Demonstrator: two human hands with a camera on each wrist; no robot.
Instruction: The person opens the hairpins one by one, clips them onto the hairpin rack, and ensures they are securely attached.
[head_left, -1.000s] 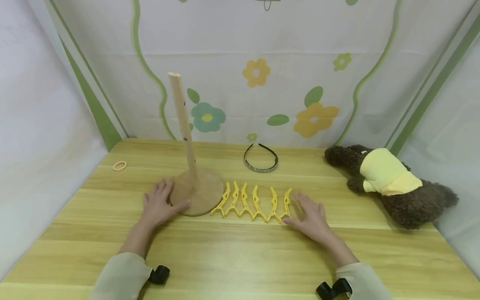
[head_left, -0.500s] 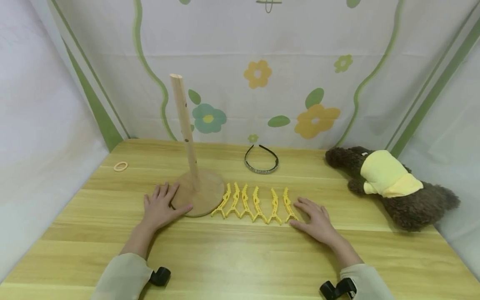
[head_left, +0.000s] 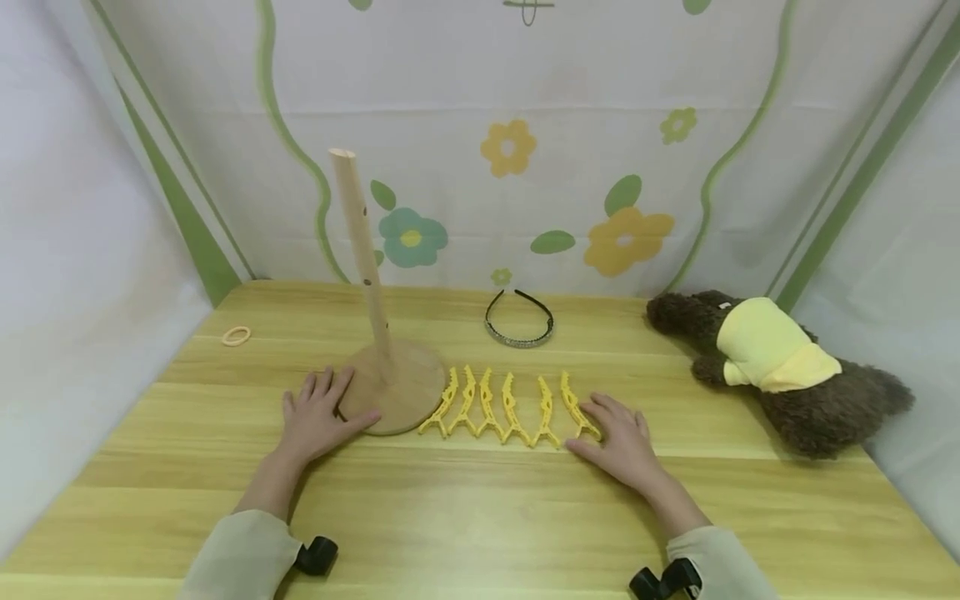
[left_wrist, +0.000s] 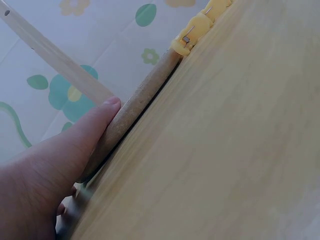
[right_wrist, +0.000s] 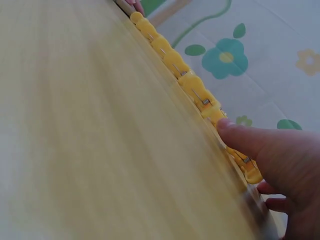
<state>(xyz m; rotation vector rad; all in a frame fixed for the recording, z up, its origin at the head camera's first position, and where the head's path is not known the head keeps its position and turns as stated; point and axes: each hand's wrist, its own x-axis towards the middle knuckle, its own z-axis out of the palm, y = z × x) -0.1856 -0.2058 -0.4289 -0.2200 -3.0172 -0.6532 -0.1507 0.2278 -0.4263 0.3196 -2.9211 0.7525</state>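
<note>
Left hand (head_left: 318, 417) flat, fingers relaxed, thumb against round wooden stand base (head_left: 397, 385). Right hand (head_left: 618, 440) flat, fingers relaxed, touching rightmost of six yellow plastic hair clips (head_left: 510, 408) on wooden table (head_left: 480, 508).

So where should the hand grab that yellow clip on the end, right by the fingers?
Probably by its near, forked tail: the rightmost yellow clip lies flat with its pinch end toward the person. The right hand already touches it, so come from the right, the open side, since the other clips crowd its left. Thumb and finger on the tail should make a sure grip.
</note>
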